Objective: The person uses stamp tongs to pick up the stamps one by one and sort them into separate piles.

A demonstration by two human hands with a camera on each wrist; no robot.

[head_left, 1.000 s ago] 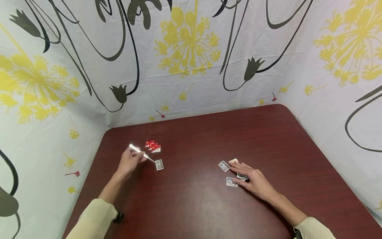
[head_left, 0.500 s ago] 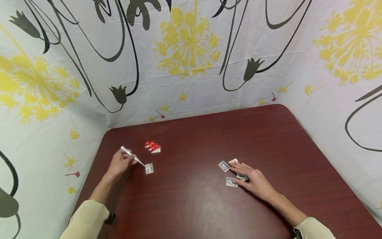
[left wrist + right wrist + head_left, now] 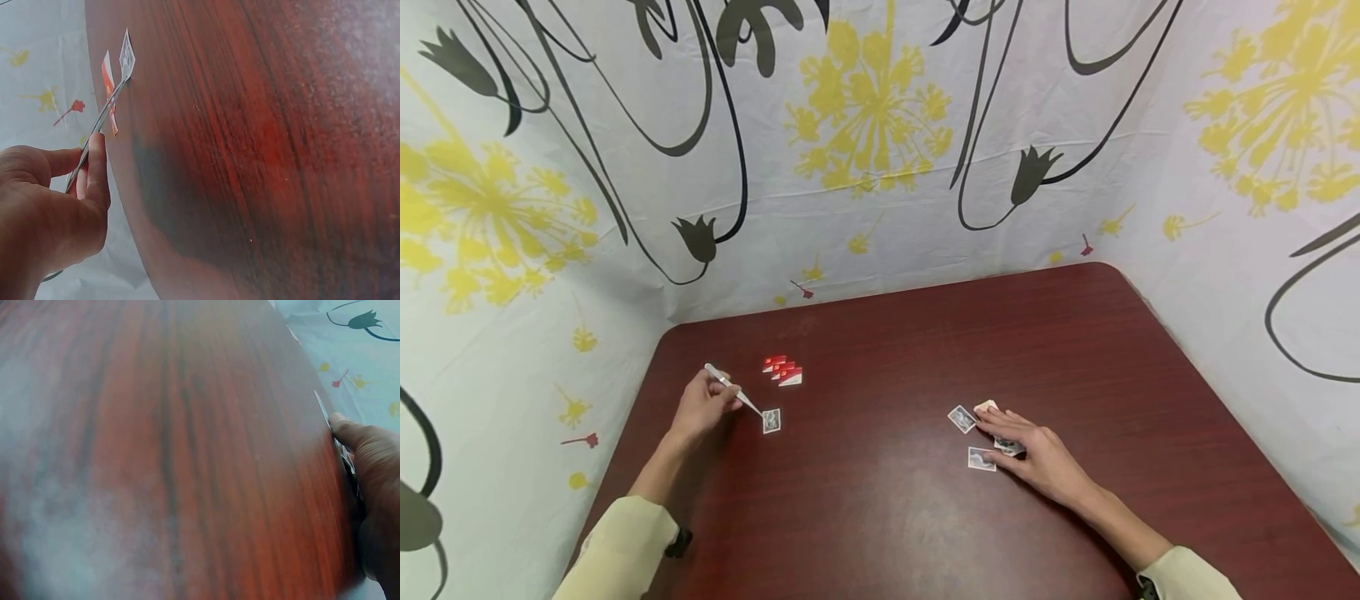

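My left hand (image 3: 700, 406) pinches a pair of white tweezers (image 3: 741, 395) between thumb and fingers. Their tips meet the edge of a small grey stamp (image 3: 772, 422) on the left of the table; in the left wrist view this stamp (image 3: 127, 57) sits right at the tips. My right hand (image 3: 1043, 457) lies spread over several stamps on the right, fingers extended. Around it show a tilted grey stamp (image 3: 962, 419), a lighter stamp (image 3: 982, 459) by the thumb and an orange-tinted one (image 3: 986, 406) at the fingertips. Another stamp (image 3: 1009, 446) is partly hidden beneath the palm.
Behind the left stamp, several red-and-white stamps (image 3: 789, 377) lie in an overlapping diagonal row. The dark red wooden table (image 3: 880, 500) has rounded far corners. A white patterned cloth (image 3: 880, 242) hangs along its back and sides.
My left hand has moved left and slightly nearer with the tweezers, and the grey stamp has shifted left with them. The right hand has stayed still.
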